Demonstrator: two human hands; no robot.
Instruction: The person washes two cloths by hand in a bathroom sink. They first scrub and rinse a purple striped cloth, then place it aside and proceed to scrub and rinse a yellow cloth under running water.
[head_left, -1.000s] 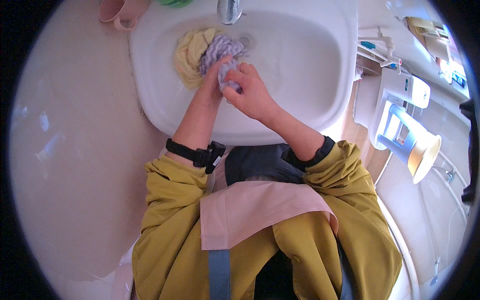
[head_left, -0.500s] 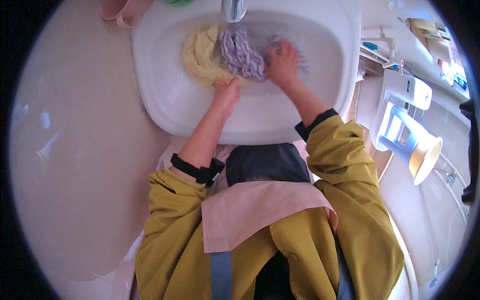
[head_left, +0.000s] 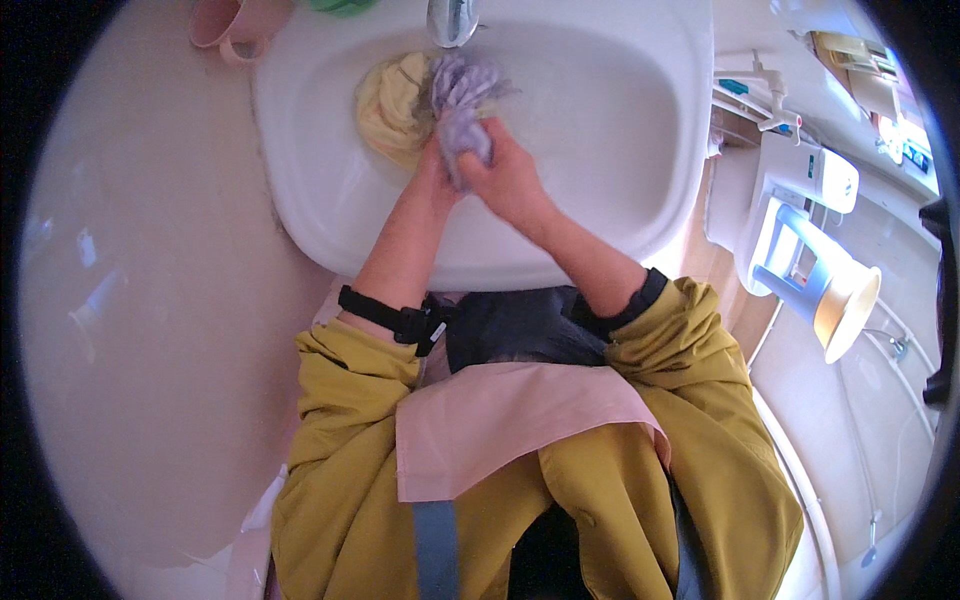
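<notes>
A wet purple-and-white striped cloth (head_left: 466,84) is bunched up in the white sink (head_left: 610,215), below the tap. Both of my hands meet on its near end. My right hand (head_left: 508,178) is closed around a twisted wad of it. Close against it on the left, my left hand (head_left: 436,172) grips the same wad, its fingers partly hidden by the cloth. A pale yellow cloth (head_left: 390,112) lies crumpled in the basin just left of the purple one, touched by neither hand as far as I can see.
A chrome tap (head_left: 453,22) hangs over the sink's far side. Beyond the far left rim stand a pink mug (head_left: 228,28) and a green object (head_left: 342,5), cut off by the picture's edge. At right are white pipes (head_left: 768,85) and a blue-and-yellow stool (head_left: 822,285).
My right hand has moved left and nearer, gathering the spread purple cloth into a bunch. My left hand has shifted slightly left and closed on it. The yellow cloth stays at the left.
</notes>
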